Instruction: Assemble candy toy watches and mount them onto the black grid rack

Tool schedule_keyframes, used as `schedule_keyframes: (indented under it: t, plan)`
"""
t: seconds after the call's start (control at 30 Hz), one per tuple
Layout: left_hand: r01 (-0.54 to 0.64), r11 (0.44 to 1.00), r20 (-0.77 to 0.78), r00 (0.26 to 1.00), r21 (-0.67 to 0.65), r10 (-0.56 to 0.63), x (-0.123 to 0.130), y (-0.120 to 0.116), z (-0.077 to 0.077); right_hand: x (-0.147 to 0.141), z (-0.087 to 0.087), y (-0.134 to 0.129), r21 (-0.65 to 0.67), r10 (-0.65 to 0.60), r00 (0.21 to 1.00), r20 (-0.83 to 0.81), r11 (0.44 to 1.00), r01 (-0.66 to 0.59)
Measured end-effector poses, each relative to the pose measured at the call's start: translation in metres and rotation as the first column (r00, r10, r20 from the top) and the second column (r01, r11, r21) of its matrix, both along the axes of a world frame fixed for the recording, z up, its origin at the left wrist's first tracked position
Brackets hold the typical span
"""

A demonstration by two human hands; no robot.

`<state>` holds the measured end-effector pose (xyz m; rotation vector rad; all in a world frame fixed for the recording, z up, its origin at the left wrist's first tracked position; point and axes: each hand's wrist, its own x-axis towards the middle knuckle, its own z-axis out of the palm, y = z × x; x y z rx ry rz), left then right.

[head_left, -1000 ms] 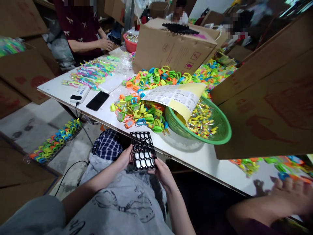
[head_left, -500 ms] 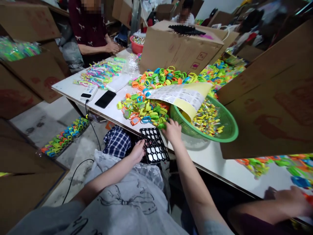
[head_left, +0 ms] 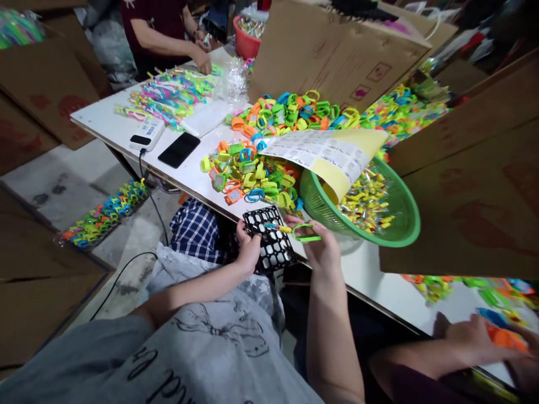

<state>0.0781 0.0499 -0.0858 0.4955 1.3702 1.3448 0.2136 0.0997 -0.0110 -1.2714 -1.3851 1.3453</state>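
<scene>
My left hand (head_left: 249,247) is closed on the near-left edge of a black plastic grid tray (head_left: 281,234), which hangs tilted by the table's front edge. In my right hand (head_left: 323,246) is a bright green toy watch (head_left: 306,238), its band forming a loop. A slim blue-and-yellow piece (head_left: 279,228) extends from it over the tray; I cannot make out how the two are joined. Just beyond the tray lies a pile of colourful toy watches (head_left: 256,174). Right of that, a green basket (head_left: 410,224) holds small yellow wrapped pieces (head_left: 365,202).
A printed sheet (head_left: 320,151) lies partly over the basket's rim. A phone (head_left: 179,150) and a white corded device (head_left: 147,133) lie on the left. Large cardboard boxes (head_left: 311,50) stand behind and right. Co-workers' hands (head_left: 471,336) work at lower right and far left.
My right hand has come back from the edge of the pile and now holds the green toy watch beside the tray. My left hand keeps hold of the tray. The view has shifted slightly.
</scene>
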Motion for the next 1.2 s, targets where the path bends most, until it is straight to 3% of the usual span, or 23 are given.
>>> schedule_keyframes:
  t: [0.07, 0.13, 0.2, 0.27, 0.43, 0.53, 0.63, 0.7, 0.8, 0.9, 1.03, 1.2]
  plan:
    - [-0.004, 0.988, -0.325, 0.944, 0.156, 0.055, -0.011, -0.007, 0.004, -0.012, -0.007, -0.01, -0.086, -0.034, 0.992, -0.118, 0.996, 0.024]
    - [0.164, 0.946, -0.563, 0.826, 0.28, 0.023, -0.026, -0.014, 0.007, -0.022, -0.017, -0.016, -0.168, -0.076, 0.981, -0.179, 0.985, 0.046]
    - [0.381, 0.891, -0.692, 0.713, 0.247, -0.113, -0.038, -0.016, 0.009, -0.03, -0.027, -0.018, -0.24, -0.106, 0.977, -0.188, 0.969, 0.059]
    - [0.475, 0.867, -0.72, 0.654, 0.151, -0.233, -0.046, -0.014, 0.008, -0.036, -0.036, -0.018, -0.269, -0.11, 0.974, -0.198, 0.962, 0.054]
    - [0.397, 0.911, -0.588, 0.766, 0.116, -0.259, -0.046, -0.006, 0.001, -0.052, -0.058, -0.022, -0.117, -0.007, 0.986, -0.164, 0.993, -0.013]
    - [0.385, 0.908, -0.531, 0.81, 0.165, -0.248, -0.042, -0.011, -0.005, -0.057, -0.069, -0.025, -0.16, 0.022, 0.997, -0.079, 0.986, -0.035]
    - [0.144, 0.986, -0.434, 0.896, 0.079, -0.095, -0.04, -0.019, -0.02, -0.057, -0.074, -0.022, -0.172, -0.061, 0.998, -0.029, 0.984, 0.055]
    - [0.071, 0.997, -0.336, 0.939, -0.037, -0.079, -0.038, -0.02, -0.031, -0.056, -0.075, -0.017, -0.161, -0.123, 0.992, -0.024, 0.98, 0.117]
    - [0.216, 0.973, -0.199, 0.953, -0.087, -0.229, -0.032, -0.015, -0.043, -0.058, -0.072, -0.007, -0.144, -0.109, 0.993, -0.044, 0.984, 0.102]
    - [0.316, 0.945, -0.113, 0.939, -0.079, -0.324, -0.023, -0.007, -0.045, -0.062, -0.066, 0.004, -0.061, -0.03, 1.0, -0.001, 0.998, 0.029]
    - [0.36, 0.929, -0.041, 0.93, -0.088, -0.364, -0.019, 0.002, -0.042, -0.065, -0.063, 0.026, -0.003, 0.053, 0.987, 0.153, 0.999, -0.053]
    - [0.38, 0.92, -0.016, 0.923, -0.092, -0.383, -0.026, 0.011, -0.044, -0.066, -0.074, 0.047, 0.091, 0.084, 0.966, 0.245, 0.99, -0.109]
